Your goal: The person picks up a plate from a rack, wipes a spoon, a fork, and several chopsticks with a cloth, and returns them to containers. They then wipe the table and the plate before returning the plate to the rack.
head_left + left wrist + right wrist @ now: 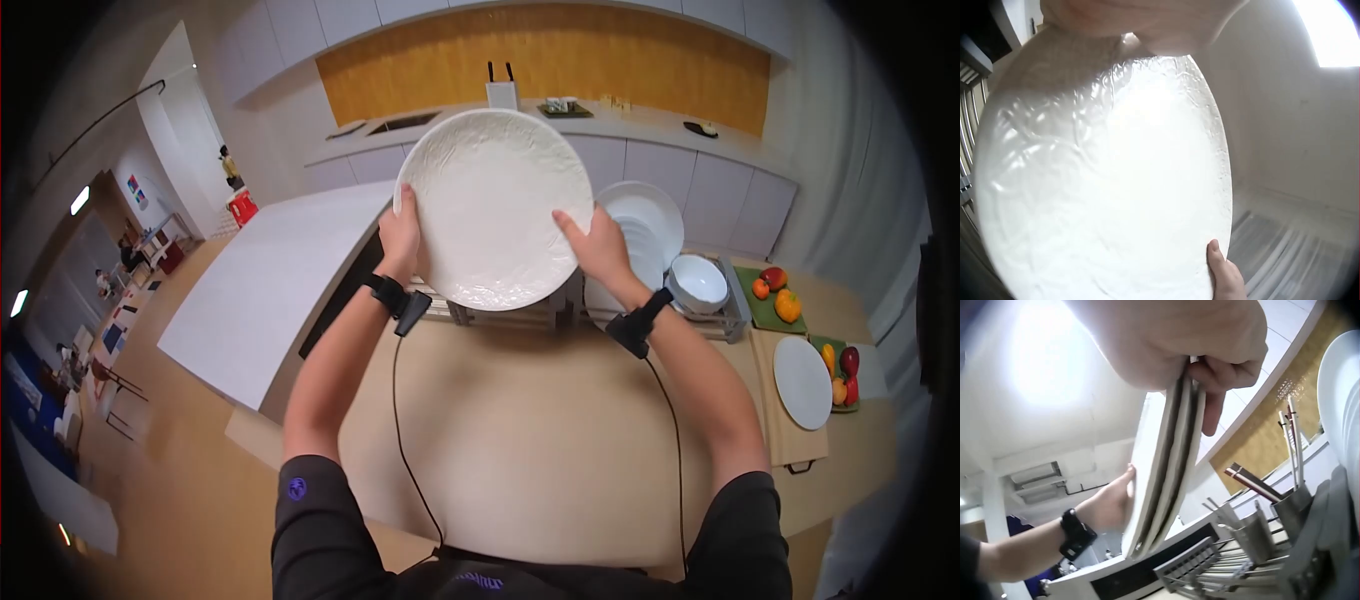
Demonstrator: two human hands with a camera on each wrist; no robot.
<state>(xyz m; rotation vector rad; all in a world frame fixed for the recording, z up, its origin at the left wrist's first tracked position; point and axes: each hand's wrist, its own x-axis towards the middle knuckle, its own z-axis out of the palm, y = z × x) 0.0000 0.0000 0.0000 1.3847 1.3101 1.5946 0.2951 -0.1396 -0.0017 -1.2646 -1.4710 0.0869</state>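
Observation:
Both hands hold a small stack of large white plates point(495, 210) tilted up in front of the chest, its textured front face toward the head camera. At the left edge, the left hand point(400, 235) grips the rims with its thumb on the front. My right hand point(602, 248) grips the opposite edge, thumb also in front. Seen edge-on in the right wrist view, the plate rims point(1169, 456) lie one against another, with the right hand's fingers curled behind them. From the head, the stack hides the fingers behind it.
Behind the stack, a metal dish rack point(735, 310) holds upright white plates point(648, 210) and white bowls point(698, 282). Utensil cups point(1250, 537) with chopsticks stand at the rack. Rightward are a wooden board point(800, 440), an oval plate point(803, 382) and fruit point(788, 305) on green trays.

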